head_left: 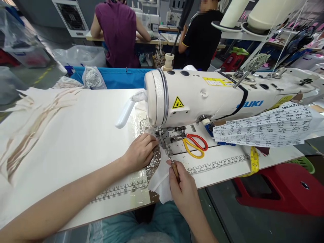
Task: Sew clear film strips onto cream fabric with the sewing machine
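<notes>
Head view records a white sewing machine (187,98) standing on the white table (101,118), its needle end near mid-length and its body running toward the far right corner. A piece of white fabric (162,179) lies below the presser foot (165,140), its lower end drooping over the table's near edge. The left hand (140,153) rests just left of the foot, fingers bent and drawn together; whether they pinch the cloth is hidden and cannot be told. The right hand (184,189), at the near edge, has thumb and fingers closed around the handle of a wooden-handled tool (175,171), whose metal shank points toward the foot. Progress is judged partial: the fabric's upper part appears positioned at the foot, while its lower part lies outside it and seems yet to be dealt with. No finished seam can be made out. Loose fabric strips (37,135) lie along the table's left end; whether they are worked or waiting is not determinable. Scissors with red and yellow handles (196,145) lie right of the foot, and a yellow measuring tape (254,160) hangs over the near edge toward the right corner.
</notes>
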Demonstrator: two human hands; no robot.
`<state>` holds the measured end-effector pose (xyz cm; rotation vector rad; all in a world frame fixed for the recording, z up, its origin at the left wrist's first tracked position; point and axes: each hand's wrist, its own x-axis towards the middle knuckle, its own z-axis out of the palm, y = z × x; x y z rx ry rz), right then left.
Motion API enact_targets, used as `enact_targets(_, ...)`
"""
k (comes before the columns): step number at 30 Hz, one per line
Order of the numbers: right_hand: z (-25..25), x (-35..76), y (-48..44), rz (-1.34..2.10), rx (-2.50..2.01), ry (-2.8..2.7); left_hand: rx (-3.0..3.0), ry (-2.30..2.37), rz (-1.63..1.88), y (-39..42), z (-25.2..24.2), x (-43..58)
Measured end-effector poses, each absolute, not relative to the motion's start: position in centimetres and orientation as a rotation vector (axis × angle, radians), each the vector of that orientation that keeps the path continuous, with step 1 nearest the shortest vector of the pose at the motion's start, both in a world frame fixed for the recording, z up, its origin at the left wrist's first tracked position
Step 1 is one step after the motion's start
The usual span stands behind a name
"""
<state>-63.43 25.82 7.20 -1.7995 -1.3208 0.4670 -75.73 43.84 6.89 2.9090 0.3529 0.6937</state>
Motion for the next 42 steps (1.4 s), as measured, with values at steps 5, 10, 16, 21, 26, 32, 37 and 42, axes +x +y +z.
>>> enact_targets(5,7.2,-63.4,26.8,0.359,-1.811,-1.372,2.963,0.304,0.636,44.1,7.0,-75.7)
enact_targets(10,7.4,-63.6,27.6,0.236,-1.84,-1.395,3.028,0.369,0.607,44.3,6.7,-75.4)
enact_targets(16,7.9,-63.3,27.7,0.203,-1.709,-1.491,2.996,0.421,0.567,44.3,6.2,-75.0)
enact_targets(21,8.7,-63.5,28.2,0.32,-1.617,-1.455,2.971,0.391,0.608,44.5,6.1,-75.0)
enact_targets(26,9.7,-64.7,28.1,0.297,-1.498,-1.54,2.953,0.392,0.598,44.4,6.3,-74.9)
enact_targets(32,10.6,-66.5,28.2,0.17,-1.427,-1.66,2.947,0.54,0.556,44.3,6.2,-73.4)
enact_targets(37,9.9,-67.0,27.3,-0.014,-1.486,-1.728,2.811,0.617,0.671,44.8,6.3,-72.9)
enact_targets(42,8.0,-65.2,26.8,-0.086,-1.823,-1.553,2.661,0.608,0.76,46.0,6.3,-73.9)
